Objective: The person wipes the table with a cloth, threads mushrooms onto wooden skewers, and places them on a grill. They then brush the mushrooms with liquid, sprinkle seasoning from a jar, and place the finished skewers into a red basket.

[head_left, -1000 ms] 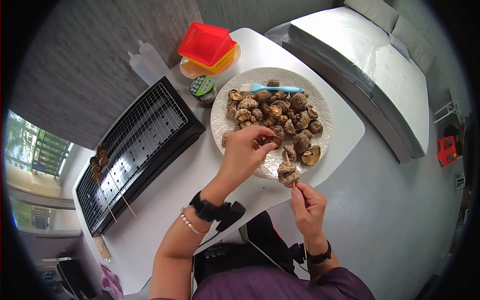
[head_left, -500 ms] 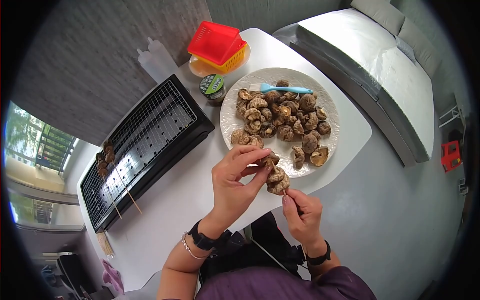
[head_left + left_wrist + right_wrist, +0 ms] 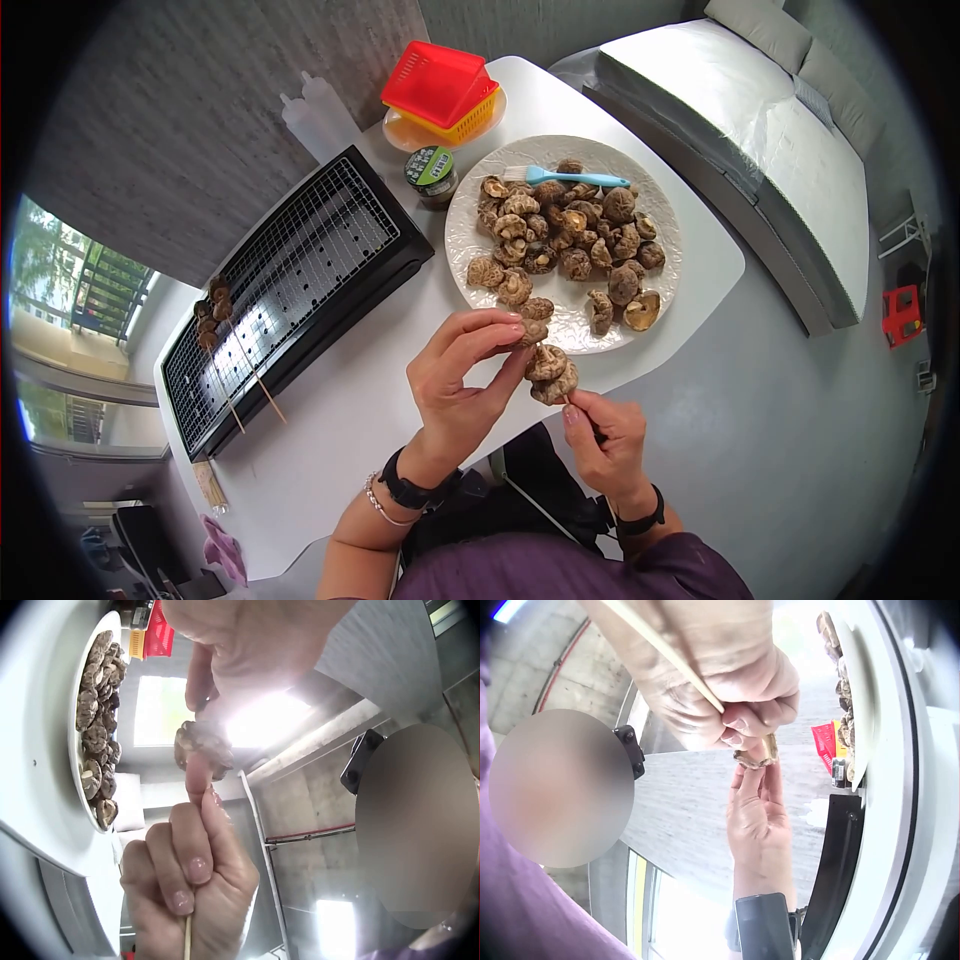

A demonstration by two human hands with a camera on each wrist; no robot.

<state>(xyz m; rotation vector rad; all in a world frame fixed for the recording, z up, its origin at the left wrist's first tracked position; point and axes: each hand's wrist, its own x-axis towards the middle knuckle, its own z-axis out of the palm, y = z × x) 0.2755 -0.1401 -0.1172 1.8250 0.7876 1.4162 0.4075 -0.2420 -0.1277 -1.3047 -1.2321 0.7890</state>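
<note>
In the head view my right hand (image 3: 608, 445) grips a thin wooden skewer (image 3: 667, 656), its lower length running back past the palm in the right wrist view. Threaded on it above my fingers are dried shiitake mushrooms (image 3: 553, 378). My left hand (image 3: 455, 378) pinches another shiitake mushroom (image 3: 533, 333) between thumb and fingers, right at the skewer's upper end. Both hands are close together over the table's near edge. Behind them a large white plate (image 3: 662, 205) carries a heap of loose shiitake mushrooms (image 3: 575, 265).
On the plate's far side lies a blue brush (image 3: 580, 179). A black grill (image 3: 300, 265) stands left, bearing skewered mushrooms (image 3: 213, 312) at its far-left end. A green-lidded jar (image 3: 431, 172), red and yellow baskets (image 3: 435, 80) and clear squeeze bottles (image 3: 322, 115) stand behind.
My left hand has lifted a mushroom from the plate and brought it toward me to the skewer's upper end. My right hand has shifted slightly, with the skewer now tilted leftward.
</note>
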